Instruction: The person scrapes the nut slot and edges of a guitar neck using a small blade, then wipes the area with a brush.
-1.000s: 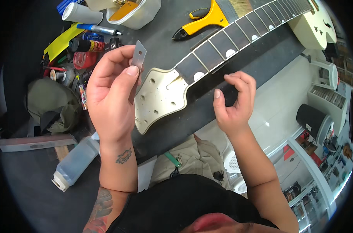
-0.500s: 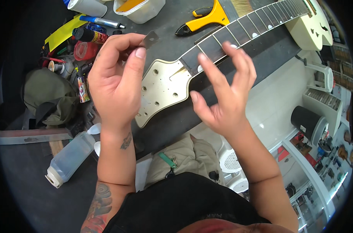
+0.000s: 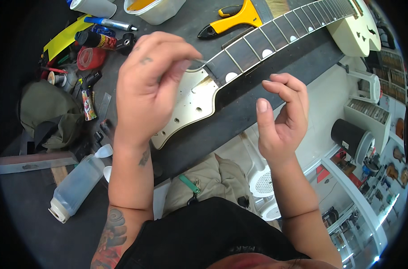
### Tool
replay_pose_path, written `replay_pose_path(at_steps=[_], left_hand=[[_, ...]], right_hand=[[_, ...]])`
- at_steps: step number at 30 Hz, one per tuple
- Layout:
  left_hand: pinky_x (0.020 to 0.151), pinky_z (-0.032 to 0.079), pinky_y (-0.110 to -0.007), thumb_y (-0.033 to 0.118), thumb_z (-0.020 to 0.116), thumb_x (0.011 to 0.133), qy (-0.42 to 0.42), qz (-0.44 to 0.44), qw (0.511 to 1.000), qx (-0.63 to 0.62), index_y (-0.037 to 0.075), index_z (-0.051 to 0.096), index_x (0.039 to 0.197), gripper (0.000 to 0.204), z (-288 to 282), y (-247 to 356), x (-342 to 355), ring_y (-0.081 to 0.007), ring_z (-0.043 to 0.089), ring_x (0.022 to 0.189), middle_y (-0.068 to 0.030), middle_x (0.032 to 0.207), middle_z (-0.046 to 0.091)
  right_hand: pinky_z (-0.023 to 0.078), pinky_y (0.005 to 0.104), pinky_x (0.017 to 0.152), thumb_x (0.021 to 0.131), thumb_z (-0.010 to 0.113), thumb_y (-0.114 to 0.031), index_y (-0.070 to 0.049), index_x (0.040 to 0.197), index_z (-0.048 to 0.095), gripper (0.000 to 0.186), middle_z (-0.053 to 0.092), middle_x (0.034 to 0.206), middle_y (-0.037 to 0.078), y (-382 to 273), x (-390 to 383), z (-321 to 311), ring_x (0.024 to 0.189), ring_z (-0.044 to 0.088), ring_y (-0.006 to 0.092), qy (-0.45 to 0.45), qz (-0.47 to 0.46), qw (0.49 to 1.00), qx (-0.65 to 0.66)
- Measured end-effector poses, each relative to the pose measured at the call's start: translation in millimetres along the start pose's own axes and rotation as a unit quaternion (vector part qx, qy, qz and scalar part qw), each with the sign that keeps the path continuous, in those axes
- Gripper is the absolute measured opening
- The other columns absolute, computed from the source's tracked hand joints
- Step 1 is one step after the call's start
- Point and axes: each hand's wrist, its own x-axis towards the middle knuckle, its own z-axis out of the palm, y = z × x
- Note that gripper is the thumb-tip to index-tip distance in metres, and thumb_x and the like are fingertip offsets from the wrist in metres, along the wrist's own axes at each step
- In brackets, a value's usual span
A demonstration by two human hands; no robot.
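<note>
An electric guitar lies across the workbench, its cream headstock (image 3: 192, 105) close to me and its dark fretboard (image 3: 253, 51) running up to the right. White half-round inlays sit between the frets, and the cream body (image 3: 351, 38) is at the far right. My left hand (image 3: 150, 85) pinches a small thin metal plate (image 3: 199, 62) over the headstock end of the fretboard; fingers hide most of the plate. Whether it touches the guitar I cannot tell. Apart from the neck, my right hand (image 3: 287, 119) hovers with curled, parted fingers and nothing in them.
Beyond the neck lie a yellow-handled tool (image 3: 233, 20) and a plastic tub (image 3: 161, 11). At left are a blue marker (image 3: 109, 23), a red jar (image 3: 89, 58), a green cloth bag (image 3: 51, 112) and a clear bottle (image 3: 80, 186). A white stool (image 3: 262, 184) stands below the bench edge.
My left hand has turned over and carried the metal plate right and down toward the fretboard's end. My right hand has drawn away from the fretboard to the right. The view has shifted slightly.
</note>
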Motion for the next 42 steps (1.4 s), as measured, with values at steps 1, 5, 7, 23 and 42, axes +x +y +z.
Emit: replay_pose_path(at_steps=[1, 5, 7, 23, 42], left_hand=[[0.088, 0.053, -0.033, -0.009, 0.075, 0.095, -0.052, 0.038, 0.997, 0.045, 0.001, 0.079, 0.109, 0.018, -1, 3, 8, -0.0236, 0.068, 0.095, -0.0091, 0.104, 0.074], [0.085, 0.054, -0.038, -0.009, 0.076, 0.081, -0.162, 0.112, 0.972, 0.129, 0.005, 0.081, 0.104, 0.027, -3, 7, 30, -0.0300, 0.068, 0.097, -0.0073, 0.099, 0.073], [0.082, 0.053, -0.039, -0.009, 0.076, 0.082, -0.213, 0.132, 0.957, 0.146, 0.006, 0.081, 0.102, 0.025, -4, 8, 39, -0.0298, 0.068, 0.095, -0.0066, 0.099, 0.072], [0.081, 0.055, -0.039, -0.007, 0.082, 0.072, -0.149, 0.195, 0.964, 0.102, 0.006, 0.085, 0.099, 0.030, 23, -10, 53, -0.0278, 0.070, 0.093, -0.0055, 0.097, 0.075], [0.084, 0.054, -0.039, -0.001, 0.086, 0.065, -0.132, 0.201, 0.963, 0.122, 0.008, 0.086, 0.099, 0.035, 27, -14, 48, -0.0287, 0.067, 0.097, -0.0029, 0.097, 0.075]], right_hand=[[0.052, 0.0461, 0.107, 0.087, 0.087, -0.016, -0.006, 0.122, 0.081, 0.037, 0.070, 0.133, 0.017, -3, 1, 5, 0.124, 0.064, 0.0371, 0.002, 0.003, 1.000, -0.003], [0.050, 0.0432, 0.100, 0.083, 0.092, -0.013, -0.007, 0.120, 0.078, 0.040, 0.070, 0.121, 0.012, -22, 11, 39, 0.113, 0.062, 0.0328, 0.031, -0.048, 0.998, -0.010], [0.049, 0.0425, 0.098, 0.081, 0.094, -0.013, -0.008, 0.118, 0.078, 0.041, 0.070, 0.116, 0.010, -24, 15, 50, 0.109, 0.061, 0.0314, 0.050, -0.049, 0.997, -0.011], [0.043, 0.0380, 0.089, 0.072, 0.092, -0.004, -0.018, 0.093, 0.075, 0.030, 0.071, 0.090, -0.005, -5, 35, 61, 0.094, 0.064, 0.0239, 0.107, -0.097, 0.983, -0.109], [0.048, 0.0394, 0.086, 0.079, 0.093, 0.006, -0.007, 0.097, 0.076, 0.027, 0.070, 0.085, 0.001, -13, 36, 49, 0.071, 0.061, 0.0180, 0.080, -0.096, 0.987, -0.098]])
